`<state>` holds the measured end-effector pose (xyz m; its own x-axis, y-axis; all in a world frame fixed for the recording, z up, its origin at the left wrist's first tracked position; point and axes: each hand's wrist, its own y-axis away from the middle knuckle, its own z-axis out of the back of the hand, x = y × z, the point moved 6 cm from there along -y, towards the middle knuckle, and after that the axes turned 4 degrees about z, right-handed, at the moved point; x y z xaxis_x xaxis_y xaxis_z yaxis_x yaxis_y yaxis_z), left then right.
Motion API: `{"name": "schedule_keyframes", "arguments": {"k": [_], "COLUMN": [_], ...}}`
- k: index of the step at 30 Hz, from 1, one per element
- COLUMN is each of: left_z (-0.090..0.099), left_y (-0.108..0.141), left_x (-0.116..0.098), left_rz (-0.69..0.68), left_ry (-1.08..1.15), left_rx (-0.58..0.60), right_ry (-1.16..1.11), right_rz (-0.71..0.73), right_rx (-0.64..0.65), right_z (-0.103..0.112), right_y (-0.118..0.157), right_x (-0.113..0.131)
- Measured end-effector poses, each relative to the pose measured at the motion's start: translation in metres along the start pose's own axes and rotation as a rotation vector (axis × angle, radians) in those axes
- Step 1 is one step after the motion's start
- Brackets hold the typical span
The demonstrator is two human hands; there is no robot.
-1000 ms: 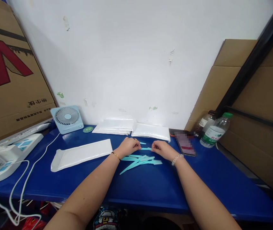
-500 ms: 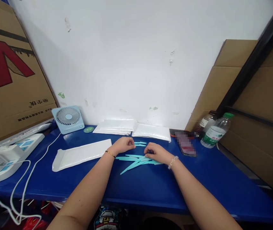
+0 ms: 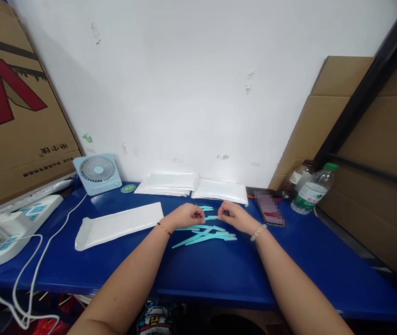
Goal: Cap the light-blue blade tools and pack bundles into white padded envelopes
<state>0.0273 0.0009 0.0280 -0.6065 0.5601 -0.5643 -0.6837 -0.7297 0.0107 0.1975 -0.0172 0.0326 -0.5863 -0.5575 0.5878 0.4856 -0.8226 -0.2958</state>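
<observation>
Between my hands runs a thin turquoise plastic stick (image 3: pixel 211 217). My left hand (image 3: pixel 189 216) is closed on its left end, and the fingertips of my right hand (image 3: pixel 231 216) pinch the right end. Just in front, a loose pile of several turquoise sticks (image 3: pixel 203 236) lies crisscrossed on the blue table (image 3: pixel 219 274). A few more sticks (image 3: pixel 205 208) lie behind the held one, partly hidden by my left hand. A white padded envelope (image 3: pixel 122 225) rests flat to the left of my left hand.
Stacked white envelopes (image 3: pixel 165 184) and another stack (image 3: pixel 219 191) lie along the wall. A small blue fan (image 3: pixel 99 173), a green disc (image 3: pixel 128 188) and a power strip (image 3: pixel 40 216) are at left. A phone (image 3: pixel 270 209), a clear bottle (image 3: pixel 313 190) and a dark-capped bottle (image 3: pixel 298 179) are at right.
A stick is now held between both hands, above the pile. My right hand has moved up and right off the pile, and my left hand slightly right and toward me.
</observation>
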Motion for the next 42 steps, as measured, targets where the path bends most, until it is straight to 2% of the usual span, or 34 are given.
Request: {"name": "schedule_keyframes", "arguments": {"k": [6,10,12,17,21,26,31,33,37,42], "left_z": [0.015,0.025,0.024,0.004,-0.007,0.000,0.012,0.014,0.015,0.019], "left_y": [-0.006,-0.003,-0.002,0.001,-0.001,-0.003,-0.003,-0.004,-0.005,-0.005], "left_x": [0.014,0.023,0.025,0.026,0.027,0.024,0.029,0.029,0.027,0.030], "left_rz": [0.080,0.118,0.100,0.070,0.137,0.117,0.130,0.132,0.097,0.157], "left_ry": [-0.232,-0.249,-0.198,-0.056,-0.020,-0.156,-0.231,-0.236,-0.243,-0.248], "left_rx": [-0.230,-0.325,-0.266,0.058,0.155,0.029,-0.122,-0.148,-0.176,-0.209], "right_ry": [0.131,0.213,0.195,0.071,0.065,0.031,0.056,0.043,0.015,-0.011], "right_rz": [-0.116,-0.218,-0.203,-0.109,-0.104,-0.085,-0.071,-0.070,-0.097,-0.149], "right_rx": [-0.103,-0.147,-0.149,-0.013,0.107,0.177,0.090,0.056,0.065,-0.005], "right_z": [0.021,0.032,0.030,0.008,-0.002,-0.006,-0.001,0.001,0.000,0.003], "right_y": [0.005,0.010,0.010,0.005,0.006,0.008,0.005,0.004,0.004,0.003], "right_x": [-0.030,-0.049,-0.047,-0.023,-0.012,-0.013,-0.015,-0.012,-0.012,-0.017]}}
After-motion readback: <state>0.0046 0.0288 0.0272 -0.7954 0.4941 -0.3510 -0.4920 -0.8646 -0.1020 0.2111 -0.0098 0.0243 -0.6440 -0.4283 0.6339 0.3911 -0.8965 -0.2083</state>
